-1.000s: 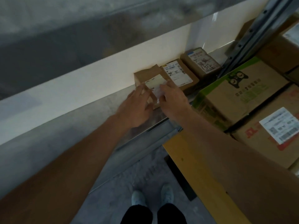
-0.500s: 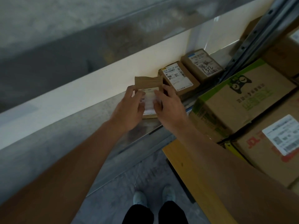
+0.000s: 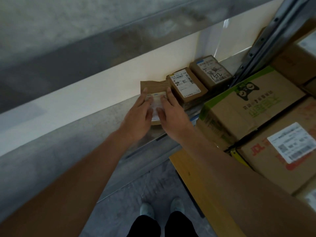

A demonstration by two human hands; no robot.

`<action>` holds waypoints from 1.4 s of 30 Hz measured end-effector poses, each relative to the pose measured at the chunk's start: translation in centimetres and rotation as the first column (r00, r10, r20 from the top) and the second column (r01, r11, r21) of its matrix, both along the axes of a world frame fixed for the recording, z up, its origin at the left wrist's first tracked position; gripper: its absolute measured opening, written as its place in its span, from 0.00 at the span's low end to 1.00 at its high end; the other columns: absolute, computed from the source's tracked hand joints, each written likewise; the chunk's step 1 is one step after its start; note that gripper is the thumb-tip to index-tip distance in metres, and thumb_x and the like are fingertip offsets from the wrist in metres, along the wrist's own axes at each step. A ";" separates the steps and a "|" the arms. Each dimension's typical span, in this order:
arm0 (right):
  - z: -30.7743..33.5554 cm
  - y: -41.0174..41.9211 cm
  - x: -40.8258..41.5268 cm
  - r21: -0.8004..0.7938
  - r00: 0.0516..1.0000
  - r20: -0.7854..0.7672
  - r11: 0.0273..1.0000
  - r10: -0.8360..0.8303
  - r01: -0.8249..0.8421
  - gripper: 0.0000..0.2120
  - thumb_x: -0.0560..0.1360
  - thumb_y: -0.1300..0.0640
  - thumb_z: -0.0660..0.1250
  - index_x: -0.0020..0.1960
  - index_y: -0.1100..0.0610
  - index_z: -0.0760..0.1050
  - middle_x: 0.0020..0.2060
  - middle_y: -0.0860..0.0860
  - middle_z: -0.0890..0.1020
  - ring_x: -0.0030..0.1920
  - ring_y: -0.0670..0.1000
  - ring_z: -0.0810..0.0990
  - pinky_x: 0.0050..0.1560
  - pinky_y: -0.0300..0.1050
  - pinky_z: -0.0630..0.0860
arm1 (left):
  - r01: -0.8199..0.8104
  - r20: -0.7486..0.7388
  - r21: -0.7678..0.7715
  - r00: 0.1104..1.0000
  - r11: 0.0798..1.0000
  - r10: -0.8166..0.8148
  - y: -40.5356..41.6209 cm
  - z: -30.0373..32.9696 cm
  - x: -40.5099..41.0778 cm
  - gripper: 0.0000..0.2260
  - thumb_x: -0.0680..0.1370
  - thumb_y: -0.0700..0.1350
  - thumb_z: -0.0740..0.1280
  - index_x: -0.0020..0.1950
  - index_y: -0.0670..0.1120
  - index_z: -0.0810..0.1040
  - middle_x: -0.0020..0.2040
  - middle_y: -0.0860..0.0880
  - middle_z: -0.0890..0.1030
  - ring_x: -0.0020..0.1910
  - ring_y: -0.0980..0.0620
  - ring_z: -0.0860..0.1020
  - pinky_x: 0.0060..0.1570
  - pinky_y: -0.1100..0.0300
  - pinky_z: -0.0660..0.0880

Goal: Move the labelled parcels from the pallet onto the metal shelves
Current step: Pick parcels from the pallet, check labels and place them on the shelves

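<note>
A small brown parcel with a white label lies on the metal shelf, against the pale back wall. It touches the left side of a second labelled parcel. My left hand rests on its left half with the fingers stretched out over the label. My right hand lies on the right half the same way, its fingertips near the parcel's top edge. A third parcel, marked 1512, sits further right on the shelf.
Right of my arms stand a green-printed carton and a carton with red lettering, on a yellow board. A perforated metal upright rises at the top right. My shoes are on the concrete floor below.
Half a second ago both hands held the parcel tilted up by its sides. Now the fingers lie straighter on its label and it sits lower on the shelf.
</note>
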State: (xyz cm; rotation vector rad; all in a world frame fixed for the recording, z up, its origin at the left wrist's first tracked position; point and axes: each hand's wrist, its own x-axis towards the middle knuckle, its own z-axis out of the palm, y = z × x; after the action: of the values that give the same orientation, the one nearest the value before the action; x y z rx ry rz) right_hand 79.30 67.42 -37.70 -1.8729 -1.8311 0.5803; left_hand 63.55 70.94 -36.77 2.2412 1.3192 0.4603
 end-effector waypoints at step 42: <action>21.9 -25.9 -1.4 0.192 0.866 0.202 0.886 -0.457 0.423 0.25 0.85 0.54 0.59 0.78 0.64 0.62 0.81 0.60 0.54 0.80 0.59 0.56 0.76 0.55 0.63 | 0.501 0.105 0.175 0.846 0.847 -0.522 -16.5 19.3 3.4 0.23 0.85 0.47 0.61 0.79 0.41 0.66 0.83 0.47 0.57 0.80 0.48 0.59 0.78 0.51 0.60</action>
State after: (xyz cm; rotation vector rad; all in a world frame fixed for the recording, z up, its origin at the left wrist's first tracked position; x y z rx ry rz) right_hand 77.91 41.50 -15.82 -2.2409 -1.4481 0.0580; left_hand 66.96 54.42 -17.49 2.4970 0.5790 0.5177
